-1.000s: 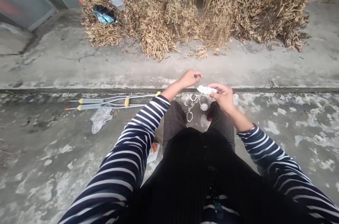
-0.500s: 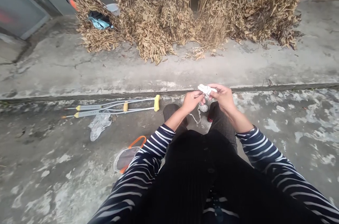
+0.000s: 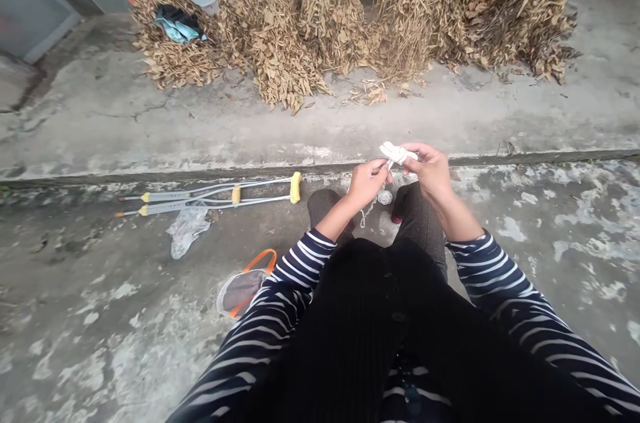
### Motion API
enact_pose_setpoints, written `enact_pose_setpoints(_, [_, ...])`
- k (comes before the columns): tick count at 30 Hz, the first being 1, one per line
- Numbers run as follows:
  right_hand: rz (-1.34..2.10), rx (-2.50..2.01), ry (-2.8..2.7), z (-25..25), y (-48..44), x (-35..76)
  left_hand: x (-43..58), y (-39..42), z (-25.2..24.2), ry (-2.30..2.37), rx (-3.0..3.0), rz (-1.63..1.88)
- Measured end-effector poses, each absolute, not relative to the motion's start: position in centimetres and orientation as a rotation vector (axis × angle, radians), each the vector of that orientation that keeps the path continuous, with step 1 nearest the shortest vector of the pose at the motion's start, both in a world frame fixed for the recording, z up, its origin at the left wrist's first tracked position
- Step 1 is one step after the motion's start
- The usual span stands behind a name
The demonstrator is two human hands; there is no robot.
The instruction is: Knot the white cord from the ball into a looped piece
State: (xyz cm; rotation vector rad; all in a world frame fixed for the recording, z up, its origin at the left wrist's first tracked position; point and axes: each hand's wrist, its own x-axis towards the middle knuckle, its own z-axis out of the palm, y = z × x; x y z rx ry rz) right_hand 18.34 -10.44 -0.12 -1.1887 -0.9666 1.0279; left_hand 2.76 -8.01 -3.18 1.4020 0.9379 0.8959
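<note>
A knotted bundle of white cord (image 3: 397, 154) is pinched in my right hand (image 3: 430, 173), its fingertips around one end. My left hand (image 3: 367, 184) sits just left of the bundle, its fingers closed on a strand of the cord close to the knot. A thin white strand (image 3: 365, 213) hangs down from there toward my knees. A small ball of white cord (image 3: 385, 197) lies below my hands, between my knees. My striped sleeves reach in from both lower corners.
A pair of aluminium crutches (image 3: 210, 196) lies on the concrete to the left, near a clear plastic bag (image 3: 187, 231) and an orange-rimmed mesh bag (image 3: 243, 291). A low concrete step edge (image 3: 320, 169) runs across. Bundles of dried leafy stalks (image 3: 265, 29) stand beyond it.
My left hand has moved from beyond the bundle to close on the cord beside it. The hanging strand has lifted off the ground, and both hands sit slightly higher.
</note>
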Motion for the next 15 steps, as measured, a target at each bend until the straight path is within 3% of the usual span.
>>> enact_pose_setpoints(7, [0.967, -1.266, -0.969, -1.1, -10.2, 18.9, 2.7, -8.7, -3.4, 0.828, 1.217, 0.832])
enact_pose_setpoints(15, [0.178, -1.351, -1.445, -2.0, -10.5, 18.3, 3.1, -10.0, -5.3, 0.955, 1.122, 0.740])
